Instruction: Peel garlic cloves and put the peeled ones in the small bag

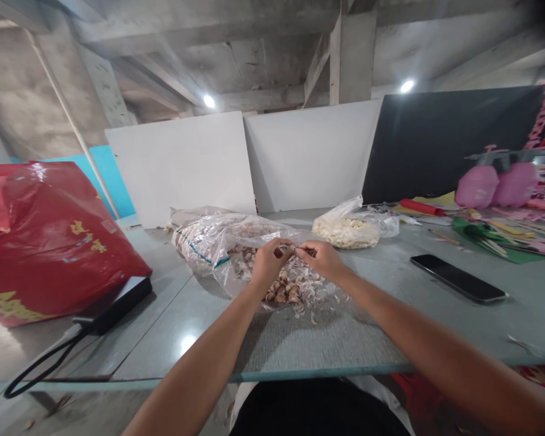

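My left hand [271,261] and my right hand [321,259] meet fingertip to fingertip above a pile of garlic. Both are closed in a pinch on one small garlic clove [295,249], mostly covered by the fingers. Beneath them, unpeeled brown garlic cloves [283,293] lie among loose papery garlic skins [309,292]. The pile spills from the mouth of a large clear plastic bag [200,237], which lies on its side to the left. Behind my right hand sits a clear bag of pale peeled cloves [345,234].
A big red bag [59,242] stands at the left beside a black box with a cable [122,304]. To the right lies a phone [456,278]. Pink spray bottles [476,184] and coloured papers [490,242] occupy the far right. Boards [313,154] line the table's back.
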A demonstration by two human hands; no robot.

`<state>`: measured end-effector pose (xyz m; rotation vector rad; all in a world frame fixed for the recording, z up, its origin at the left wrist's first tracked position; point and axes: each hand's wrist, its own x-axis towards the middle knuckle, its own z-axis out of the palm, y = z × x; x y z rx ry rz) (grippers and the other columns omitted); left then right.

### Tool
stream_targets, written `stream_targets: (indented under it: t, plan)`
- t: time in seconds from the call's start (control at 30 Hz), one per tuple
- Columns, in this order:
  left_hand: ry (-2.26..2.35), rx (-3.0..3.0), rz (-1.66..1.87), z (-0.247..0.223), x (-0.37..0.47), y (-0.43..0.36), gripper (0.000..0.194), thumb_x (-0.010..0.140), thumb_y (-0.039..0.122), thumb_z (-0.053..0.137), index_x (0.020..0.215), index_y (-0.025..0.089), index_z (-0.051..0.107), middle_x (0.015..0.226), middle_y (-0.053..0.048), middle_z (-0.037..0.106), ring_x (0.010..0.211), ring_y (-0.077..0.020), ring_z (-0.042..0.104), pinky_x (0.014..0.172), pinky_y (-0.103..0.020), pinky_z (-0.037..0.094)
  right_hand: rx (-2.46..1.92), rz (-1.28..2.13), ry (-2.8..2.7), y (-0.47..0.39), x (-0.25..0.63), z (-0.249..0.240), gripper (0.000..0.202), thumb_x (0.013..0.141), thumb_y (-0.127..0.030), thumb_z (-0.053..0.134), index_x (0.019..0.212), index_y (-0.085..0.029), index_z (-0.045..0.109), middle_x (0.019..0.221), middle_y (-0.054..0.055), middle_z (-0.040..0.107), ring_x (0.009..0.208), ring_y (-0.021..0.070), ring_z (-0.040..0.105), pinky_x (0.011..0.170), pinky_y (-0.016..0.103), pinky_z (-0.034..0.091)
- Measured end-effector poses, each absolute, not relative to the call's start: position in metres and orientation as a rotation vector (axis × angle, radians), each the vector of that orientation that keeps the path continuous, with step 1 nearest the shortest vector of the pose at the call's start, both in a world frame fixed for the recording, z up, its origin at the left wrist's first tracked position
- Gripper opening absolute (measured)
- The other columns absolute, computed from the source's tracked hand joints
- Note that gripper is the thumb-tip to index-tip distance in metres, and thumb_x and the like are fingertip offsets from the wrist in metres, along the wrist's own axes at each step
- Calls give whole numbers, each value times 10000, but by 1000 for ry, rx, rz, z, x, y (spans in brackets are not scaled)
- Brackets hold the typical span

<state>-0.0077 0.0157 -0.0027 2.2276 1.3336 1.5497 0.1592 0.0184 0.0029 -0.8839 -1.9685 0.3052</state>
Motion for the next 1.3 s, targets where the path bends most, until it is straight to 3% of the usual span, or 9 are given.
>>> stream_targets:
  t: [0.2, 0.4, 0.57, 0.77, 0.9, 1.13, 1.3]
  plan:
    - [1254, 2329, 1532, -1, -7, 13, 164, 738, 268, 601, 870, 184, 649, 831, -10, 636, 606, -85, 500, 635, -189, 402, -931, 232, -1965, 20, 159, 2, 276, 779, -324, 465, 642, -140, 617, 547, -6, 529, 532, 94, 444, 495, 183, 316]
    - [1237, 2391, 1502, -3, -8, 14, 148, 757, 253, 587, 866, 185, 661, 859, -24, 656, 624, -93, 521, 647, -192, 409, -911, 419, -1947, 21, 158, 1, 269, 769, -317, 458, 849, -147, 650, 594, 1, 577, 508, 94, 480, 468, 181, 351]
    - [1071, 2417, 1537, -7, -10, 16, 142, 754, 238, 592, 864, 195, 671, 887, -29, 665, 645, -96, 549, 654, -202, 422, -939, 604, -1900, 24, 156, -2, 225, 719, -272, 481, 812, -133, 632, 576, 5, 587, 498, 103, 514, 450, 182, 380]
    - [1020, 1984, 1598, -12, -7, 25, 252, 692, 302, 649, 903, 165, 656, 559, 30, 575, 494, -83, 505, 509, -193, 403, -907, 455, -1867, 21, 156, 3, 168, 716, -240, 464, 756, -147, 598, 538, -26, 541, 477, 85, 476, 470, 179, 356]
    - [789, 1695, 1542, -9, 0, 25, 389, 665, 366, 661, 974, 140, 593, 720, 1, 626, 453, -58, 501, 469, -201, 453, -895, 275, -1864, 19, 158, 8, 157, 730, -248, 474, 744, -149, 595, 567, -26, 530, 518, 83, 457, 515, 181, 351]
    - [677, 1577, 1414, -6, 3, 21, 478, 694, 422, 631, 1065, 136, 537, 689, 13, 602, 413, -58, 520, 435, -199, 460, -836, 172, -1901, 14, 163, 12, 197, 792, -262, 449, 757, -156, 611, 614, -9, 579, 560, 100, 500, 560, 195, 372]
    - [725, 1706, 1379, -12, 3, 27, 450, 696, 422, 630, 1036, 128, 594, 682, 2, 602, 413, -54, 502, 425, -190, 429, -766, 104, -1895, 11, 164, 17, 217, 820, -276, 472, 889, -182, 656, 812, 25, 659, 668, 117, 574, 634, 211, 427]
